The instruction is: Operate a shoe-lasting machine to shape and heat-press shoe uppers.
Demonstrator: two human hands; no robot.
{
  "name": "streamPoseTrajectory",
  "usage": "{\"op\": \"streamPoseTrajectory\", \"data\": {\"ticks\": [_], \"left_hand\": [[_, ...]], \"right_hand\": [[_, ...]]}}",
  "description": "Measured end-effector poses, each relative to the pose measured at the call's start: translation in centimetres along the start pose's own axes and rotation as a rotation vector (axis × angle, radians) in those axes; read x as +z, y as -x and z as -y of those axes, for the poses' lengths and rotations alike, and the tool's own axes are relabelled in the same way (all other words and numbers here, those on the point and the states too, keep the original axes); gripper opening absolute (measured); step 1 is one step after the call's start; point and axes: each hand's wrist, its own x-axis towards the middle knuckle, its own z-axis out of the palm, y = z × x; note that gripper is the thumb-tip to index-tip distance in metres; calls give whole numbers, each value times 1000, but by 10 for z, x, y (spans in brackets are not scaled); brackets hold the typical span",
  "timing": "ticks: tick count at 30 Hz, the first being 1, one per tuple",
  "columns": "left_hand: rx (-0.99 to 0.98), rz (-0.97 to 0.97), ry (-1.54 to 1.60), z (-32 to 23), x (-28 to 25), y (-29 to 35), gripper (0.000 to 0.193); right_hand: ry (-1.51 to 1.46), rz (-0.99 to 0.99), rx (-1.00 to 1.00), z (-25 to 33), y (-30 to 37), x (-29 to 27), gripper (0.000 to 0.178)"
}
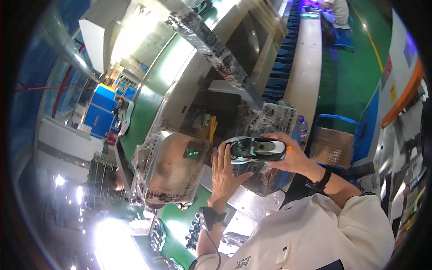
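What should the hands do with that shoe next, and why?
Perhaps the left hand should close its fingers around the shoe's toe end. The right hand grips the heel end, while the left is open beside the toe, so closing it could steady both ends.

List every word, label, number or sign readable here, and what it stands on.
Locations only; nothing transcribed:
Cream cloth shirt: dark chest print.
Blue rectangular box: pale mark, too small.
Brown panel on blue-framed seat: dark print, blurred.
Clear plastic wrapping: dark marks, blurred.
Yellow rectangular label: too small.
Black-and-white shoe: none readable.
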Motion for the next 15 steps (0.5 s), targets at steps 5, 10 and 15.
{"op": "streamPoseTrajectory", "data": {"ticks": [5, 10, 15], "left_hand": [[14, -199, 90, 13, 40, -6, 102], [21, -230, 76, 8, 42, 1, 98], [40, -290, 160, 14, 49, -6, 93]], "right_hand": [[102, 112, 52, 19, -9, -10, 80], [344, 381, 58, 95, -65, -31, 88], [755, 457, 163, 65, -82, 27, 61]]}}
